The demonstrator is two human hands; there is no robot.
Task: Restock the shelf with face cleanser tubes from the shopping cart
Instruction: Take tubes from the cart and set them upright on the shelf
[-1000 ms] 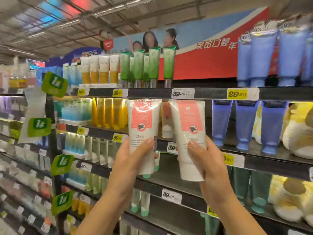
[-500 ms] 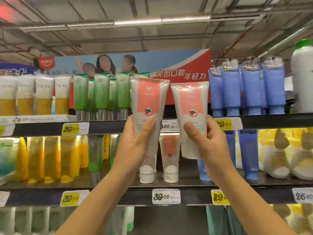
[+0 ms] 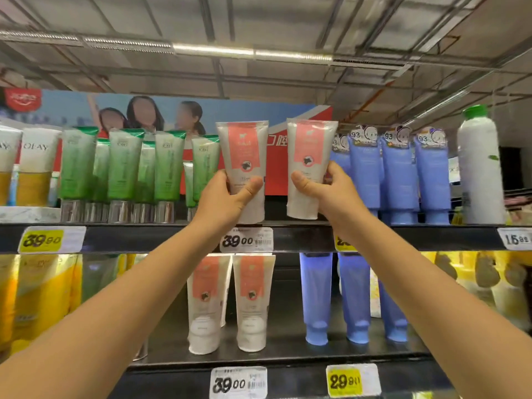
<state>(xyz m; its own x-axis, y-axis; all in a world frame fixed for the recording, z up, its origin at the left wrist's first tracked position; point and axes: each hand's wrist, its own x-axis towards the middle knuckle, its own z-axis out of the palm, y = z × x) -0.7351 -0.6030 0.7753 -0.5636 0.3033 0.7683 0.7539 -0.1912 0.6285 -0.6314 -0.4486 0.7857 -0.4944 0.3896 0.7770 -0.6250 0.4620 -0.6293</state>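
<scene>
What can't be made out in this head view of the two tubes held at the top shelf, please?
- Head view: print on the left tube and right tube is blurred.
- Yellow price tag: mostly covered by the right forearm.
- Leftmost Olay tube: cut by the left frame edge.
- Shopping cart: out of frame.

yellow price tag point(image 3: 342, 243) on top shelf's point(image 3: 144, 239) front edge: mostly behind right forearm point(image 3: 383, 263) | Olay tube point(image 3: 8, 156): cut by left border | left-hand tube point(image 3: 244, 151), right-hand tube point(image 3: 309, 151): small print blurred, unreadable
</scene>
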